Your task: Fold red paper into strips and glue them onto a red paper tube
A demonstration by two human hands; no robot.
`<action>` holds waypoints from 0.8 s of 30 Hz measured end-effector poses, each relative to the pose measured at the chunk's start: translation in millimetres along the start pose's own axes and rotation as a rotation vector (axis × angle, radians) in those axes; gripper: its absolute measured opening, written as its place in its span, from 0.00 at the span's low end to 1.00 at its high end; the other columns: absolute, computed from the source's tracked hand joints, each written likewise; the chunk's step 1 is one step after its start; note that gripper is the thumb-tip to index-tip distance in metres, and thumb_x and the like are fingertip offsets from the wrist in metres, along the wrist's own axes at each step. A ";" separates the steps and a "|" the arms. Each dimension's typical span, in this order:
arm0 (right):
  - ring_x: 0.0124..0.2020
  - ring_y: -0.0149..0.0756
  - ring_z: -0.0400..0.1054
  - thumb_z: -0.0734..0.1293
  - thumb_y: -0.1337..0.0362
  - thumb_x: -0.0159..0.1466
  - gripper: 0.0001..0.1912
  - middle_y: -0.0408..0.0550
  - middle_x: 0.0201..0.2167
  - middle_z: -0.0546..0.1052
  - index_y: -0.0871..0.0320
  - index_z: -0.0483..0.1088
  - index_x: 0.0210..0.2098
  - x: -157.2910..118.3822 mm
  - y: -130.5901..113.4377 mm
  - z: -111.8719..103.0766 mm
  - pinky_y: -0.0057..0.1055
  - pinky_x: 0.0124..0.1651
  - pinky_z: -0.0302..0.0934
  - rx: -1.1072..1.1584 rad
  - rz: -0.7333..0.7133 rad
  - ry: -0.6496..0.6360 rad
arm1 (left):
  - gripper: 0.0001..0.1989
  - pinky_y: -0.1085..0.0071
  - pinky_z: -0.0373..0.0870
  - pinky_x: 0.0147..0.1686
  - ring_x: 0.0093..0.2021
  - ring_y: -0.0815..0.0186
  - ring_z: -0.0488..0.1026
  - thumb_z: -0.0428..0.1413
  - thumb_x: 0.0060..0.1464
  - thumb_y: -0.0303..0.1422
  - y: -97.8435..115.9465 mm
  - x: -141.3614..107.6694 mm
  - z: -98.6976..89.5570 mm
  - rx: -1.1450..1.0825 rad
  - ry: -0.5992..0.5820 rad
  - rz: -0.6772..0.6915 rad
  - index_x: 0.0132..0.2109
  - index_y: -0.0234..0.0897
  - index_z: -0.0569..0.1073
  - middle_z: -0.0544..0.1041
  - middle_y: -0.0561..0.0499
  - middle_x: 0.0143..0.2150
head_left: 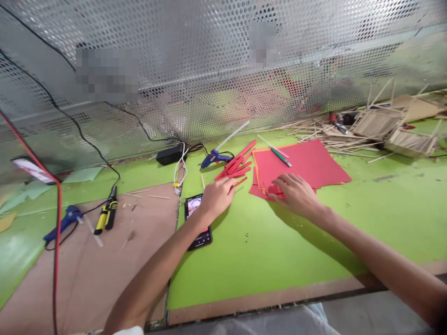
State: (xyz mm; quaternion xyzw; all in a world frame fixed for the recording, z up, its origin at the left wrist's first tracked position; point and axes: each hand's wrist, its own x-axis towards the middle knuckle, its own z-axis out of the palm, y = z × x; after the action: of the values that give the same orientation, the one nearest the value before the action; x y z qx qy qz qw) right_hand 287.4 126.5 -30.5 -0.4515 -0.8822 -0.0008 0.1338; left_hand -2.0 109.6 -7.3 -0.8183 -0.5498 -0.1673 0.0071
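My left hand [218, 197] is closed, thumb and fingers pinching a thin red paper strip [240, 182] that sticks out to the right. Just beyond it lies a loose pile of red paper strips [237, 165]. My right hand [296, 193] rests at the near edge of a stack of red paper sheets [307, 163], its fingers apart and slightly bent over a smaller red piece; its fingertips are partly hidden. A green utility knife [280, 157] lies on the sheets. Partly under my left forearm is a smartphone [200, 237] with its screen lit.
A blue glue gun [214, 159] stands behind the strips, near a black adapter box [170, 154]. Another blue glue gun [64, 223] and yellow-black pliers [106, 214] lie left. Thin wooden sticks [324, 135] and stick frames [380, 122] sit back right. A perforated metal screen [209, 60] rises behind.
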 end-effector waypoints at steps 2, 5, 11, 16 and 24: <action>0.48 0.52 0.76 0.68 0.51 0.73 0.19 0.60 0.51 0.80 0.62 0.77 0.51 6.1 9.1 -5.3 0.46 0.51 0.70 0.002 0.067 -0.065 | 0.10 0.66 0.77 0.40 0.43 0.59 0.83 0.60 0.67 0.28 -9.9 18.3 9.1 0.043 -0.001 -0.038 0.53 0.41 0.80 0.85 0.49 0.47; 0.55 0.55 0.74 0.71 0.49 0.70 0.24 0.61 0.56 0.78 0.61 0.76 0.56 13.7 19.6 -9.1 0.46 0.55 0.69 -0.014 0.055 -0.165 | 0.13 0.60 0.77 0.47 0.49 0.53 0.80 0.56 0.66 0.24 -15.3 34.4 20.6 0.112 -0.001 -0.056 0.55 0.36 0.78 0.83 0.41 0.50; 0.48 0.50 0.78 0.72 0.51 0.67 0.23 0.57 0.54 0.81 0.55 0.75 0.58 27.3 36.7 -9.6 0.36 0.42 0.67 0.004 -0.045 -0.259 | 0.16 0.51 0.73 0.58 0.56 0.49 0.74 0.54 0.67 0.25 1.3 32.5 28.1 0.145 -0.001 0.025 0.59 0.34 0.76 0.78 0.38 0.55; 0.36 0.42 0.76 0.68 0.63 0.66 0.10 0.53 0.36 0.83 0.56 0.79 0.45 32.6 43.8 -8.0 0.32 0.37 0.58 0.053 -0.091 -0.204 | 0.19 0.51 0.73 0.61 0.59 0.49 0.73 0.58 0.64 0.26 2.4 29.4 28.0 0.096 0.012 0.061 0.61 0.34 0.75 0.76 0.39 0.58; 0.20 0.33 0.60 0.62 0.56 0.66 0.15 0.43 0.19 0.68 0.59 0.76 0.39 44.0 76.4 -7.7 0.31 0.29 0.51 0.222 0.220 0.171 | 0.13 0.55 0.75 0.61 0.57 0.54 0.77 0.60 0.66 0.30 8.9 30.4 40.5 -0.037 -0.039 0.180 0.56 0.37 0.78 0.81 0.44 0.55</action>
State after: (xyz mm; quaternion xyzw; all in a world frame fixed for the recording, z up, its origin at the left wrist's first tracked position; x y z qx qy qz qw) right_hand 325.6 205.9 -21.8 -0.5259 -0.8076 0.0731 0.2566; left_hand 27.1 141.3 -35.5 -0.8675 -0.4710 -0.1603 -0.0036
